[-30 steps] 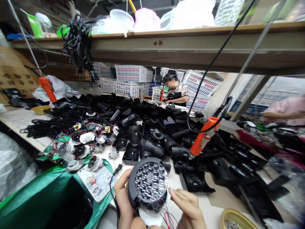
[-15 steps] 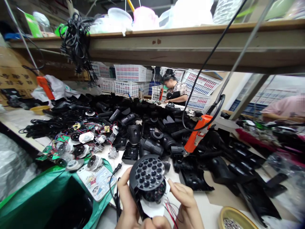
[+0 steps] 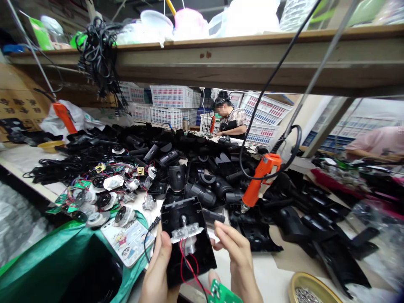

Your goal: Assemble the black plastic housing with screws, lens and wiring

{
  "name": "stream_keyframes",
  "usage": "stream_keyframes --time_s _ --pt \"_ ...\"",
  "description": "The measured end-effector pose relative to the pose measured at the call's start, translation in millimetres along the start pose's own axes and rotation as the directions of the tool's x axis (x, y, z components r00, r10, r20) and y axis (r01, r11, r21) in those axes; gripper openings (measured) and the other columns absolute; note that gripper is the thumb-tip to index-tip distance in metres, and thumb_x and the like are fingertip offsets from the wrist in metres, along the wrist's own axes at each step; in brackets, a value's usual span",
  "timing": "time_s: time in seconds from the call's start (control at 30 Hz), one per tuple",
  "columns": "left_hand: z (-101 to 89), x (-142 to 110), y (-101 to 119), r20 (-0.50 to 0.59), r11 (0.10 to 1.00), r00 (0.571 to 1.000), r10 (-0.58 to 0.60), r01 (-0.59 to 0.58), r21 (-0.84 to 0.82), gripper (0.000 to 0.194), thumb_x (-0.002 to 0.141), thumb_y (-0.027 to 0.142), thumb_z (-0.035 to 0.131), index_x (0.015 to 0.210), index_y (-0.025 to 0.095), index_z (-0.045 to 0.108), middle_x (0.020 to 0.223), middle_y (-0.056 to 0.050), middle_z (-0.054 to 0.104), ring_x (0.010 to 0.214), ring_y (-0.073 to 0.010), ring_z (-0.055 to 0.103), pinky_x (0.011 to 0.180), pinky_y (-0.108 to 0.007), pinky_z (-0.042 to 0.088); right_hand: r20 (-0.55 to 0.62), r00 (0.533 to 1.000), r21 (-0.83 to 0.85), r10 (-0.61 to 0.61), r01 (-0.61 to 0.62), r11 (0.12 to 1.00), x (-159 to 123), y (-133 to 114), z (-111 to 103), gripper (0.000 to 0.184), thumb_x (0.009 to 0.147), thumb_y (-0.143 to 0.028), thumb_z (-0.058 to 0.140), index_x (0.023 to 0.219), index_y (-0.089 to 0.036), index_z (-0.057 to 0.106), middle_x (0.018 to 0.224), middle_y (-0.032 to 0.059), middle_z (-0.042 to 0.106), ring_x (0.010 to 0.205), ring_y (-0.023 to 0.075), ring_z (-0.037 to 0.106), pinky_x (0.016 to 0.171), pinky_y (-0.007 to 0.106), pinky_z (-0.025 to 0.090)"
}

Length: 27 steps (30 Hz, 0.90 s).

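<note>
Black plastic makes up the open case (image 3: 203, 250), which in the head view is held up over the worktop (image 3: 268, 269) with its hollow side showing. The left hand (image 3: 158, 269) grips the case along its left edge, thumb at the rim. The right hand (image 3: 240, 256) is partly curled just beside the case's right edge; whether it grips the green circuit board (image 3: 224, 293) near its thumb, I cannot tell. Inside the case sits a clear plastic piece (image 3: 186, 231), and red wires (image 3: 198, 279) run from there down to the board. Left of the case lies a cartoon-patterned phone (image 3: 124, 242); beyond the case and to its right hangs an orange screwdriver (image 3: 261, 179); to the case's lower right stands a yellow bowl (image 3: 292, 290) of small metal pieces (image 3: 306, 295)
</note>
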State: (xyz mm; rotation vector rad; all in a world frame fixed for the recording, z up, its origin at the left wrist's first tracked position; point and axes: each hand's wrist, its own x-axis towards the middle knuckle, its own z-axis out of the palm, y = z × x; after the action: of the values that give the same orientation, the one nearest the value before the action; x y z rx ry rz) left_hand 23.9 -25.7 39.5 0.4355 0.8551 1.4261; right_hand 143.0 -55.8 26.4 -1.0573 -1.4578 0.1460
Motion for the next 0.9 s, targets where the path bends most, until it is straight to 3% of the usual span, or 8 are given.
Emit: stream_keyframes --time_s 0.1,0.23,0.3,0.37,0.47,0.6,0.77,0.9 --pt "8.9 -12 2 -0.052 0.980 0.988 -0.147 0.139 -0.143 0.099 0.077 0.070 0.074 0.157 0.026 0.037 0.136 -0.014 0.069 0.134 -0.0418 0.058 0.110 -0.053 0.052 -0.034 0.993 0.149 0.112 -0.106 0.983 -1 -3 -3 0.044 0.099 -0.015 0.047 0.134 -0.037 0.062 0.129 0.0060 0.060 0.099 0.0219 0.062 0.083 0.033 0.052" --pt "11.7 -16 4 0.034 0.993 0.998 -0.053 0.056 -0.106 0.121 0.059 0.068 0.089 0.157 0.023 0.034 0.104 -0.015 0.081 0.117 -0.0444 0.069 0.099 -0.056 0.058 -0.125 0.906 0.353 0.404 -0.340 0.872 -2 -7 -1 0.029 0.105 -0.019 0.048 0.111 -0.033 0.073 0.107 0.0018 0.072 0.090 0.0171 0.063 0.080 0.027 0.052" --pt "8.2 -13 3 0.072 0.999 0.997 -0.006 0.008 -0.031 0.125 0.054 0.059 0.095 0.157 0.025 0.031 0.105 -0.013 0.081 0.115 -0.0442 0.070 0.098 -0.055 0.059 -0.122 0.842 0.438 0.526 -0.430 0.790 0 -7 1 0.018 0.105 -0.031 0.057 0.109 -0.031 0.075 0.104 0.0017 0.075 0.090 0.0161 0.064 0.081 0.025 0.053" --pt "3.7 -11 2 0.099 1.000 0.995 -0.005 0.002 0.031 0.122 0.054 0.055 0.094 0.156 0.025 0.033 0.117 -0.013 0.078 0.122 -0.0437 0.066 0.102 -0.053 0.057 -0.039 0.801 0.551 0.597 -0.481 0.682 3 -6 3 0.023 0.100 -0.047 0.064 0.112 -0.030 0.075 0.108 0.0028 0.076 0.094 0.0164 0.066 0.080 0.023 0.053" --pt "-0.8 -11 -1 0.088 0.991 0.995 0.043 -0.053 0.123 0.121 0.055 0.058 0.090 0.154 0.019 0.033 0.137 -0.015 0.068 0.138 -0.0414 0.054 0.115 -0.046 0.048 0.097 0.811 0.671 0.577 -0.482 0.564 7 -5 5 0.043 0.089 -0.064 0.073 0.118 -0.033 0.075 0.121 0.0030 0.075 0.105 0.0190 0.068 0.078 0.023 0.055" --pt "-0.6 -15 -2 0.106 0.977 0.994 -0.010 -0.013 0.213 0.122 0.059 0.060 0.086 0.156 0.019 0.024 0.146 -0.017 0.061 0.141 -0.0425 0.050 0.123 -0.054 0.035 0.145 0.838 0.637 0.527 -0.486 0.598 1 -8 12 0.065 0.083 -0.066 0.078 0.136 -0.032 0.066 0.138 0.0042 0.068 0.124 0.0235 0.064 0.089 0.025 0.055" --pt "2.7 -16 -1 0.084 0.959 0.996 0.001 -0.025 0.284 0.125 0.057 0.063 0.087 0.155 0.018 0.023 0.149 -0.022 0.057 0.142 -0.0460 0.047 0.125 -0.063 0.022 0.128 0.841 0.633 0.526 -0.477 0.609 -10 -12 24 0.057 0.096 -0.056 0.069 0.144 -0.029 0.059 0.145 0.0060 0.063 0.143 0.0272 0.050 0.088 0.023 0.060" --pt "3.7 -17 0 0.115 0.958 0.993 -0.020 -0.014 0.285 0.110 0.062 0.061 0.084 0.151 0.018 0.035 0.143 -0.018 0.063 0.136 -0.0436 0.054 0.123 -0.056 0.031 0.109 0.875 0.643 0.472 -0.424 0.638 -10 -14 28 0.051 0.102 -0.052 0.061 0.147 -0.031 0.051 0.150 0.0051 0.059 0.145 0.0269 0.047 0.093 0.025 0.060"
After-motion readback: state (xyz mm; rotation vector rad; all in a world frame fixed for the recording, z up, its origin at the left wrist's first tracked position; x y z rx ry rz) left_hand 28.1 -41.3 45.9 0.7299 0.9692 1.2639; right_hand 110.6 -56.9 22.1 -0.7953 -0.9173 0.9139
